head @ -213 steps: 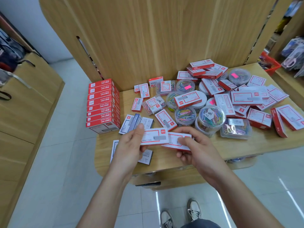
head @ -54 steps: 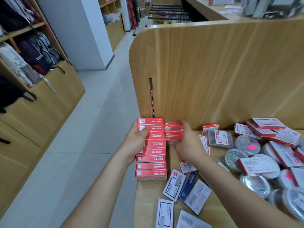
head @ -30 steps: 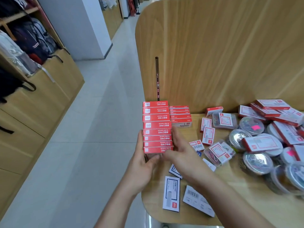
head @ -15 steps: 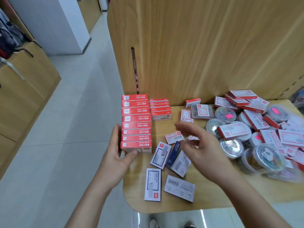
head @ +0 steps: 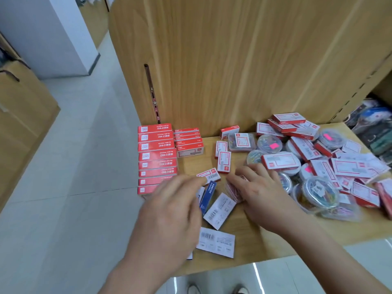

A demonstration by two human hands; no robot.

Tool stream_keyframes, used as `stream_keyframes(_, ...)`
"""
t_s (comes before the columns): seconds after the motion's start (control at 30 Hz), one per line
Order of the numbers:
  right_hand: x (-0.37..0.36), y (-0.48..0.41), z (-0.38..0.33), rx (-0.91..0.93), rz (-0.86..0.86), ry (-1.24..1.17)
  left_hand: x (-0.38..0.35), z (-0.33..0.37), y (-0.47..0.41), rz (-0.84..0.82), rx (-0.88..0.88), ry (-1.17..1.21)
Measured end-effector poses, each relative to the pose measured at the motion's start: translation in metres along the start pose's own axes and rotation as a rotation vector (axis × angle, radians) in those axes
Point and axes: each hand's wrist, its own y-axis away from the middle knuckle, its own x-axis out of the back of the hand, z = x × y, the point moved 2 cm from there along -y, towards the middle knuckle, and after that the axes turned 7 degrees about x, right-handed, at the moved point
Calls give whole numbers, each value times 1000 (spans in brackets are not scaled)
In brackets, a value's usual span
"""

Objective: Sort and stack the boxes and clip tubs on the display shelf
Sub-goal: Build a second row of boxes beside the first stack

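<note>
A flat white box (head: 216, 241) is lying just below the 2 hands. The left hand (head: 169, 213), blurred, is reaching loose-fingered and empty toward a small box (head: 209, 176). The right hand (head: 265, 192) is covering a clear clip case (head: 233, 190); whether it is gripping cannot be told. Beyond the left hand a red stack (head: 157, 162) is standing. Clip tubs (head: 318, 193) are crowding to the right of the right hand. The boxes are probably light and stiff, best pinched across the long edges.
</note>
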Motion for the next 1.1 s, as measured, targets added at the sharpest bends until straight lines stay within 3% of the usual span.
stream_keyframes(0.17,-1,15,2,19,5,3,-62,2,-9,-207,10,-449)
stream_keyframes(0.27,5,22,2,1,46,-148,-67,-2,-9,-162,24,-440)
stream_keyframes(0.33,19,26,-1,-147,103,-497,-59,0,-6,-20,9,-363)
stream_keyframes(0.43,38,29,-17,-411,74,-1412,-47,11,5,134,-77,-236)
stream_keyframes(0.47,39,30,-24,-447,44,-1619,-46,15,8,150,-116,-204)
stream_keyframes(0.53,35,32,-34,-467,83,-1794,-48,20,11,158,-190,-143)
stream_keyframes(0.6,28,34,-37,-509,165,-1867,-51,21,12,115,-193,-7)
stream_keyframes(0.73,23,41,-27,-584,288,-1818,-51,12,13,6,23,214)
stream_keyframes(0.97,20,50,-10,-672,397,-1642,-72,13,6,-363,77,-379)
stream_keyframes(1.1,22,54,-11,-670,388,-1688,-81,12,2,-419,56,-428)
